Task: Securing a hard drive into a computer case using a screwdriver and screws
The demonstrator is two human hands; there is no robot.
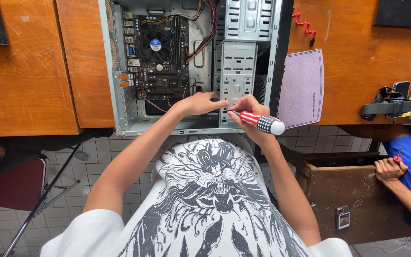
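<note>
My right hand has its grip closed around a screwdriver, tip at the computer case. My left hand rests inside the case, fingers loosely curled, holding nothing I can see.

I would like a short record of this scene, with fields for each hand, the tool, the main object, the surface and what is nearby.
left hand: fingertips at the drive cage, holds no tool
right hand: grips the screwdriver
screwdriver: red and white handle, tip points left toward the left fingertips
computer case: open, lying on its side, motherboard and fan visible
desk: wooden
mouse pad: purple, right of the case
other person: hand at right holds a small red tool
</note>
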